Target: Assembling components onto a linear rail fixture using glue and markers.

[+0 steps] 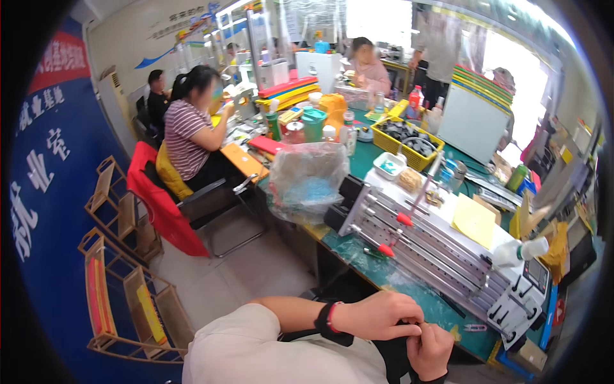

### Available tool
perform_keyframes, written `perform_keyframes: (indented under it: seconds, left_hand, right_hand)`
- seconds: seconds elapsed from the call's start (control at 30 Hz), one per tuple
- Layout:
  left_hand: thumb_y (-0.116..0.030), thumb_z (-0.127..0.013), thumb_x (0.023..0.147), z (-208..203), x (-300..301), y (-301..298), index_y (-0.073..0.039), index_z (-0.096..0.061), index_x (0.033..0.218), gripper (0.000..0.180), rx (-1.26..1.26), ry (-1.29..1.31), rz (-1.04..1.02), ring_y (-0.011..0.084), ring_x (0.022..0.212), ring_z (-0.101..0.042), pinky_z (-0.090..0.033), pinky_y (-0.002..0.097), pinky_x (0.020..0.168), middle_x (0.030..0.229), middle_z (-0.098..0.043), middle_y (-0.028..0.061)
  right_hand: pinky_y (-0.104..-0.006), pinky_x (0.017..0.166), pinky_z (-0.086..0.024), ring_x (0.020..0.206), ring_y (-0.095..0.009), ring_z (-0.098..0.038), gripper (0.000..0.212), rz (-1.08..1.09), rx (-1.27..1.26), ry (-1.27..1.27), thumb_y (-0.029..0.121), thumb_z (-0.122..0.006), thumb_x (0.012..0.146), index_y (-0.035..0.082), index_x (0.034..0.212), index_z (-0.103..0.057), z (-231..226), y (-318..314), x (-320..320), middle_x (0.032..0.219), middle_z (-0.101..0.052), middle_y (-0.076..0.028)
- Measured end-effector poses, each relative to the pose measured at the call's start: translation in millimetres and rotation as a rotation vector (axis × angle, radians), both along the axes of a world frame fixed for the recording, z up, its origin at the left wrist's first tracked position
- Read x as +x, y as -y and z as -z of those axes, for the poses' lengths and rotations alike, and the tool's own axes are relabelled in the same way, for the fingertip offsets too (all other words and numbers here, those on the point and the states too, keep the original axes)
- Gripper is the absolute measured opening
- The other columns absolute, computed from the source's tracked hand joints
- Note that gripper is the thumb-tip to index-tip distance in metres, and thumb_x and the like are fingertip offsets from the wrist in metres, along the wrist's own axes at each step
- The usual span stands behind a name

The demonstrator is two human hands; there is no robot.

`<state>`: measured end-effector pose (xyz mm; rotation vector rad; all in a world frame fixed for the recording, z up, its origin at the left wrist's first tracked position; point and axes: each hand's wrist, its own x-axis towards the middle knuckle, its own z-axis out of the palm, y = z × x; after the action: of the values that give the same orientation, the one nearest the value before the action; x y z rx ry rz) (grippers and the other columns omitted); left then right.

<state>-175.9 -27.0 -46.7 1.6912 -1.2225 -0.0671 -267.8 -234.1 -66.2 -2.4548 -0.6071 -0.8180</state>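
Observation:
Close to the table's near edge, my left hand (377,315) and my right hand (430,351) meet with their fingertips pinched together. Both are closed, and whatever lies between the fingers is too small or hidden to name. A black band with a red strap (329,319) circles my left wrist. Just beyond my hands lies a long metal machine (428,246) with rails, red-tipped handles and a control panel at its right end. Small thread snips (475,328) rest on the green table (358,256) to the right of my hands.
A clear plastic bag (307,179) hangs over the table's left edge. Behind the machine stand a yellow basket (409,144) of dark parts and a white tub (389,165). A person in a striped shirt (192,128) sits at the left; wooden racks (131,301) line the floor.

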Motion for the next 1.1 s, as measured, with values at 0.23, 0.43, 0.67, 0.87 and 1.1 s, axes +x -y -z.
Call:
perform_keyframes:
  seconds: [0.23, 0.43, 0.67, 0.87, 1.1]
  left_hand:
    - [-0.014, -0.078, 0.099, 6, -3, 95, 0.002, -0.074, 0.104, 0.017, 0.068, -0.326, 0.334, 0.0199, 0.074, -0.074, -0.058, 0.0326, 0.068, 0.085, -0.075, 0.0116]
    - [-0.013, -0.078, 0.099, 11, -25, 169, 0.004, -0.076, 0.104, 0.017, 0.114, -0.349, 0.494, 0.0216, 0.073, -0.076, -0.060, 0.0327, 0.068, 0.082, -0.077, 0.0138]
    - [-0.010, -0.075, 0.099, 24, -43, 220, 0.004, -0.077, 0.105, 0.015, 0.172, -0.415, 0.553, 0.0241, 0.077, -0.078, -0.060, 0.0336, 0.072, 0.086, -0.079, 0.0148]
    - [-0.008, -0.069, 0.098, 42, -49, 247, 0.002, -0.076, 0.106, 0.014, 0.200, -0.294, 0.564, 0.0290, 0.075, -0.076, -0.059, 0.0380, 0.071, 0.083, -0.077, 0.0162]
    - [-0.007, -0.067, 0.102, 48, -58, 267, 0.001, -0.072, 0.113, 0.014, 0.170, -0.119, 0.661, 0.0360, 0.083, -0.075, -0.059, 0.0416, 0.072, 0.089, -0.075, 0.0171]
  right_hand:
    - [-0.0462, 0.055, -0.046, 0.064, -0.034, -0.062, 0.017, 0.277, -0.103, 0.023, 0.000, -0.076, 0.077, 0.004, 0.089, -0.063, -3, 62, -60, 0.075, -0.061, -0.012]
    - [-0.0465, 0.055, -0.046, 0.063, -0.035, -0.061, 0.019, 0.462, -0.104, 0.013, 0.002, -0.079, 0.078, 0.005, 0.088, -0.064, 14, 107, -107, 0.073, -0.060, -0.011]
    - [-0.0470, 0.057, -0.048, 0.065, -0.036, -0.065, 0.017, 0.592, -0.011, 0.039, -0.002, -0.079, 0.080, 0.005, 0.089, -0.066, 38, 141, -138, 0.075, -0.065, -0.012]
    - [-0.0464, 0.059, -0.050, 0.066, -0.037, -0.066, 0.015, 0.667, 0.115, 0.017, -0.004, -0.077, 0.085, 0.002, 0.094, -0.067, 49, 152, -152, 0.080, -0.068, -0.015]
    - [-0.0454, 0.060, -0.049, 0.067, -0.038, -0.065, 0.012, 0.673, 0.136, -0.016, -0.004, -0.075, 0.089, 0.001, 0.097, -0.067, 56, 165, -168, 0.083, -0.069, -0.017]
